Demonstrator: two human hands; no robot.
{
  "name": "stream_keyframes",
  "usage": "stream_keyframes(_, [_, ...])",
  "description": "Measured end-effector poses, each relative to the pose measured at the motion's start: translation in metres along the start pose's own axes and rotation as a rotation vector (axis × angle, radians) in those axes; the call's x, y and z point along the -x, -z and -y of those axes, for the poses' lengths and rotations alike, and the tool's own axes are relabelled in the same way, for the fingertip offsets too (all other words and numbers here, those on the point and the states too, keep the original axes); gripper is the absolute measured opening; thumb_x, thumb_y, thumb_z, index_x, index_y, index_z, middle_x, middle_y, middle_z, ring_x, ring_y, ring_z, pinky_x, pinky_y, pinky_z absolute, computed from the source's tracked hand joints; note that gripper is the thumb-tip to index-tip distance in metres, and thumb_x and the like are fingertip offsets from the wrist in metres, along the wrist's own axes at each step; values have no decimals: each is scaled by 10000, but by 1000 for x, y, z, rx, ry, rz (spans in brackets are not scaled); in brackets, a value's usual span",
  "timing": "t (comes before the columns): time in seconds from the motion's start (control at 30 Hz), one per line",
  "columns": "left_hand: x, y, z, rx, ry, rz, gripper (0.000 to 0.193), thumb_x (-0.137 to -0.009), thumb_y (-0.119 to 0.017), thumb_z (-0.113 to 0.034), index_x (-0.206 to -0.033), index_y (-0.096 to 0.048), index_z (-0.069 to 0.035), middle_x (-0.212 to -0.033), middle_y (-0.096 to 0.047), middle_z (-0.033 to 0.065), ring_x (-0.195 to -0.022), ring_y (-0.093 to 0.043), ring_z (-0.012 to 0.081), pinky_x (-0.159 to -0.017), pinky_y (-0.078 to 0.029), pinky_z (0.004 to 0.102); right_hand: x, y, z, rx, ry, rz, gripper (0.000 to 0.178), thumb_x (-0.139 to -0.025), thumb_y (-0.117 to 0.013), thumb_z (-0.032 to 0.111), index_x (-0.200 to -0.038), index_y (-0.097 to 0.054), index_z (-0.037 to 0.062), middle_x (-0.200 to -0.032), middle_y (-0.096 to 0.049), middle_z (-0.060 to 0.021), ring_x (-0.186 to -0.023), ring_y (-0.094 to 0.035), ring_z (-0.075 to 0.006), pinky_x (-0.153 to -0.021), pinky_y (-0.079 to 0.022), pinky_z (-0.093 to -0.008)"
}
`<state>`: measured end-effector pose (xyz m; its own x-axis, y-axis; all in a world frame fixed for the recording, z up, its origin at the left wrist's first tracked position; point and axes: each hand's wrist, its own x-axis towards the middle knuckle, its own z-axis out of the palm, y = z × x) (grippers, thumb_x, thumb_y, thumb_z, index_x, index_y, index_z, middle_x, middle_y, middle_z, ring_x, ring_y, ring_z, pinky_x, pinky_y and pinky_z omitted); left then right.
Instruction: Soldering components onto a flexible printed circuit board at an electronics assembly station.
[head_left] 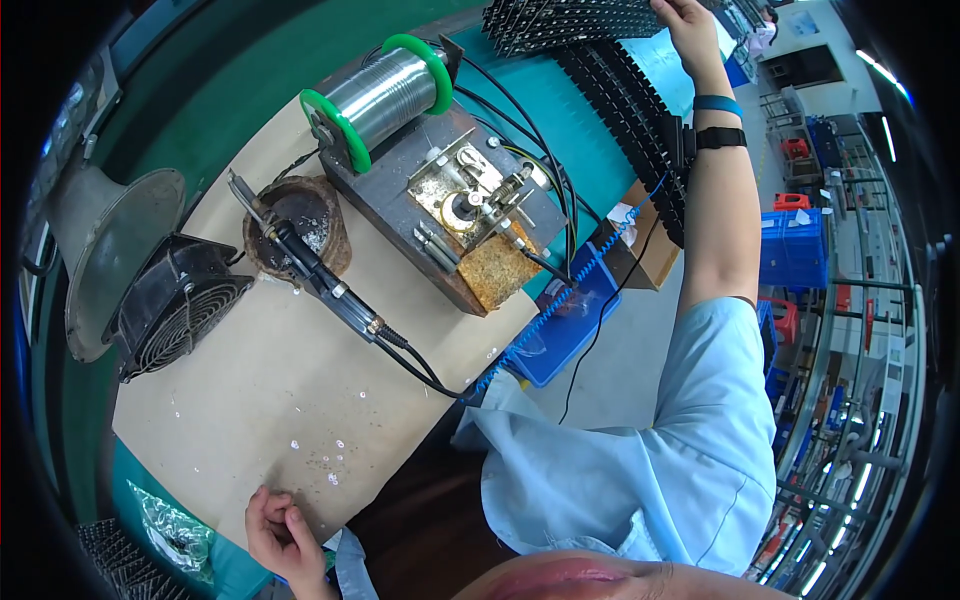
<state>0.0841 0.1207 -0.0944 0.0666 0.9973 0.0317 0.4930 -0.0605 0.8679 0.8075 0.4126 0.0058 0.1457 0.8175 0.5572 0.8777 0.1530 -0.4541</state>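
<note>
At the top of the view, my right hand [690, 32] has its fingers closed at the right end of a black rack with many thin prongs [570, 28]; the fingertips are partly cut off by the view's edge. Below it, a long black slotted strip [625, 105] curves down beside my wrist. At the lower left, my left hand [280, 535] rests by the near edge of the tan board [230, 400]. Its fingers are loosely curled, with the thumb apart and nothing visible in them. Small white bits lie on the board beyond it.
A soldering iron [325, 285] lies across a brown bowl [335, 225]. Behind stands a grey block with a solder wire spool [390, 95] and metal fixture. A black fan [185, 305] and a flared duct [130, 260] stand left. Cables and a blue tray [565, 340] are at the board's right.
</note>
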Motion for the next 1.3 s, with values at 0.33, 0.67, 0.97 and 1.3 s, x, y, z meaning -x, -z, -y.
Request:
stream_keyframes(0.33, [1, -1, 0, -7, 1, -5, 437, -926, -554, 26, -1357, -482, 38, -977, -615, 66, -763, -526, 84, -682, -425, 193, 0, -3, 14, -23, -24, 94, 75, -922, -615, 88, -928, -655, 25, -759, -609, 9, -708, -557, -90, -667, -468, -244])
stream_keyframes(0.67, [2, -1, 0, -12, 6, 5, 437, -929, -552, 20, -1359, -477, 39, -987, -617, 68, -764, -532, 86, -684, -430, 194, 2, -4, 34, 84, -32, 83, 80, -909, -628, 94, -923, -672, 28, -748, -630, -7, -687, -574, -101, -640, -471, -255])
stream_keyframes(0.97, [1, 0, -3, 6, -1, -20, 411, -920, -572, 10, -1322, -498, 56, -961, -629, 88, -755, -561, 109, -676, -453, 209, -3, -10, 21, 18, -6, 4, 108, -887, -651, 67, -983, -682, 29, -784, -657, -18, -702, -596, -102, -636, -484, -251])
stream_keyframes(1.3, [15, 19, -22, -3, -22, -11, 397, -915, -575, 33, -1309, -524, 28, -958, -634, 67, -729, -540, 78, -637, -428, 194, 36, 8, 88, -39, -68, -133, 237, -877, -670, 23, -1110, -626, 18, -937, -649, -56, -744, -592, -83, -691, -503, -223])
